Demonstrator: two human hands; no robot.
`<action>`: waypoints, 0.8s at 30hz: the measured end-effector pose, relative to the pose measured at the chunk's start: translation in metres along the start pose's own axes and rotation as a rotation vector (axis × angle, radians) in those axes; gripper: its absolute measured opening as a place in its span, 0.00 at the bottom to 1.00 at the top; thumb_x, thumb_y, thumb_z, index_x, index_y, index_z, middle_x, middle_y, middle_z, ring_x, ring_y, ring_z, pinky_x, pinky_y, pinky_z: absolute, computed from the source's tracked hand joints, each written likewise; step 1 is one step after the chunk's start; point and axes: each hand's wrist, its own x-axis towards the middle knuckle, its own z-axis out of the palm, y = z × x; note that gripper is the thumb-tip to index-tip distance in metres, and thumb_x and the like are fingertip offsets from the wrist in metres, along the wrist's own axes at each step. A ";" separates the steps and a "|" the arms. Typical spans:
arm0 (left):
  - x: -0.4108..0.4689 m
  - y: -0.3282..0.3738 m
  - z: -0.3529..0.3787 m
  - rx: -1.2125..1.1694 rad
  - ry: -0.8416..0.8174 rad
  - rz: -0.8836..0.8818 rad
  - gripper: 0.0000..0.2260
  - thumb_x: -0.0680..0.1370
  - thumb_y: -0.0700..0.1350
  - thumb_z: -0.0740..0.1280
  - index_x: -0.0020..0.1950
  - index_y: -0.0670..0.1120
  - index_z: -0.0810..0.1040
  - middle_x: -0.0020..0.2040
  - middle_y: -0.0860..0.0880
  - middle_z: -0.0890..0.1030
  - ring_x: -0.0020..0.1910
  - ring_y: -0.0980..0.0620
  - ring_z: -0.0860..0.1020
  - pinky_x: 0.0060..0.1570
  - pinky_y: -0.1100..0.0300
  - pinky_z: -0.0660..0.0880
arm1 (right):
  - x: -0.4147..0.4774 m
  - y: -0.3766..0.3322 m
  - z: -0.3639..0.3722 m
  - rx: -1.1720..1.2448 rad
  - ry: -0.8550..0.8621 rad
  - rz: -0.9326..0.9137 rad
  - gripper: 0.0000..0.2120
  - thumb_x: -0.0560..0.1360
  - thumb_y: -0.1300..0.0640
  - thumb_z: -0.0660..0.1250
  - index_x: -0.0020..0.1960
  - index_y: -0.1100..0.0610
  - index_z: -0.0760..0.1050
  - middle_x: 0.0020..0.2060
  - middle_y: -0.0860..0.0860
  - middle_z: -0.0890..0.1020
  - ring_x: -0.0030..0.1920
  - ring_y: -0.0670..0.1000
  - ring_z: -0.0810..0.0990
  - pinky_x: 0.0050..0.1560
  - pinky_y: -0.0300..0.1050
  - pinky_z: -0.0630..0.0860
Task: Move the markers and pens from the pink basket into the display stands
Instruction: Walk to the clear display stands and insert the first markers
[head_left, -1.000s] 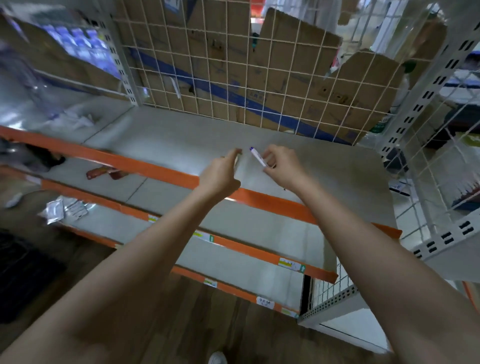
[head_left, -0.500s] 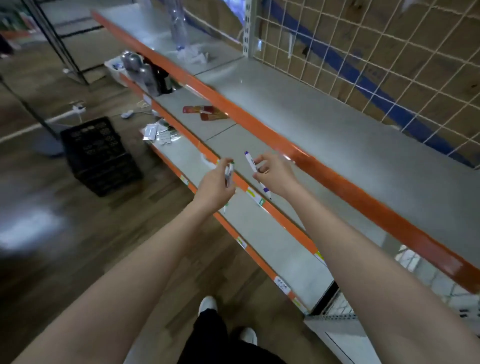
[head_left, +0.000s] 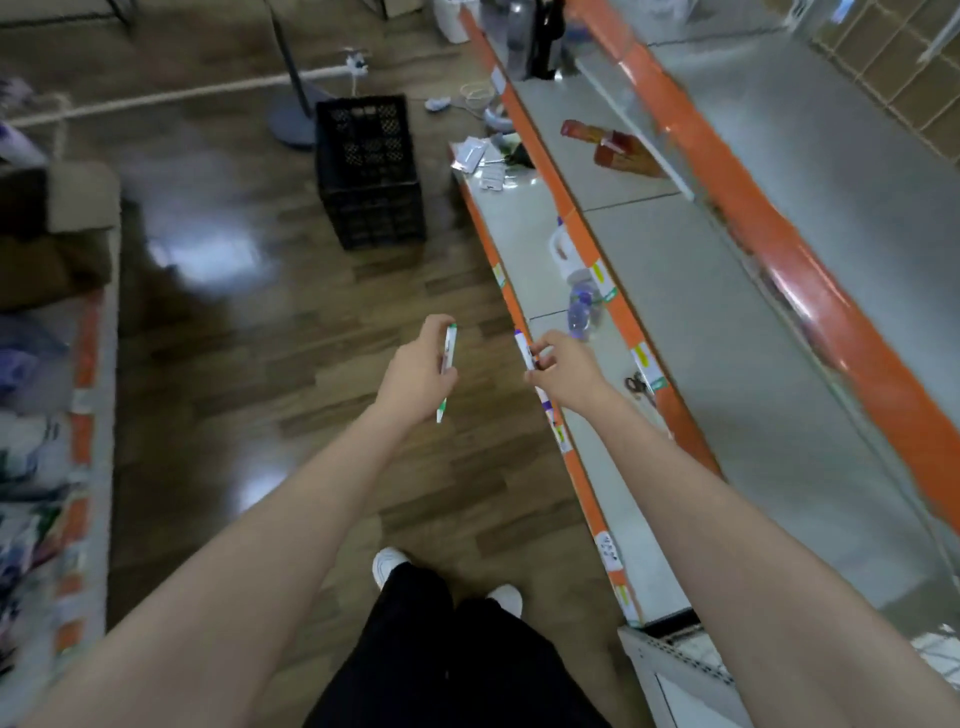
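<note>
Head view, looking down an aisle. The left grip was closed round a green-tipped marker, fingers curled over the middle of its white barrel. The marker stood nearly upright in the picture. One green end rose above the fingertips and the other projected below the heel of the hand. This grip and its marker hung over the wooden floor, well apart from the shelving.

The right grip pinched a purple-tipped marker between thumb and curled fingers. The purple cap pointed up and away from the person. The lower part of the barrel passed behind the fingers and showed again under the hand. This grip was over the orange front edge of the lowest shelf. The two markers were near one another but apart, roughly parallel, with bare floor between them.

On the lowest shelf beyond the right grip lay a clear bottle with a purple label and a white jug. Farther along were flat silvery packets. Red packets lay on the middle shelf. A black crate stood on the floor to the left of the shelving. The person's black trousers and white shoes filled the lower centre.
</note>
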 end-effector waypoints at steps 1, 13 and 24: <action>0.000 -0.009 -0.007 -0.009 0.016 -0.028 0.25 0.74 0.37 0.64 0.69 0.51 0.64 0.40 0.48 0.76 0.41 0.43 0.78 0.44 0.51 0.76 | 0.005 -0.007 0.009 -0.015 -0.024 -0.011 0.11 0.70 0.64 0.71 0.48 0.53 0.73 0.32 0.46 0.73 0.40 0.51 0.75 0.44 0.41 0.71; 0.014 -0.114 -0.122 -0.120 0.181 -0.244 0.26 0.74 0.35 0.64 0.69 0.54 0.65 0.38 0.51 0.75 0.38 0.47 0.78 0.37 0.52 0.80 | 0.065 -0.143 0.094 -0.118 -0.230 -0.146 0.14 0.74 0.60 0.70 0.58 0.56 0.74 0.45 0.50 0.78 0.46 0.51 0.79 0.46 0.45 0.77; 0.050 -0.172 -0.175 -0.161 0.276 -0.325 0.27 0.75 0.36 0.67 0.70 0.53 0.64 0.38 0.53 0.75 0.37 0.53 0.77 0.40 0.54 0.79 | 0.126 -0.236 0.142 -0.147 -0.309 -0.266 0.14 0.73 0.62 0.70 0.57 0.56 0.75 0.42 0.49 0.78 0.47 0.51 0.79 0.49 0.47 0.78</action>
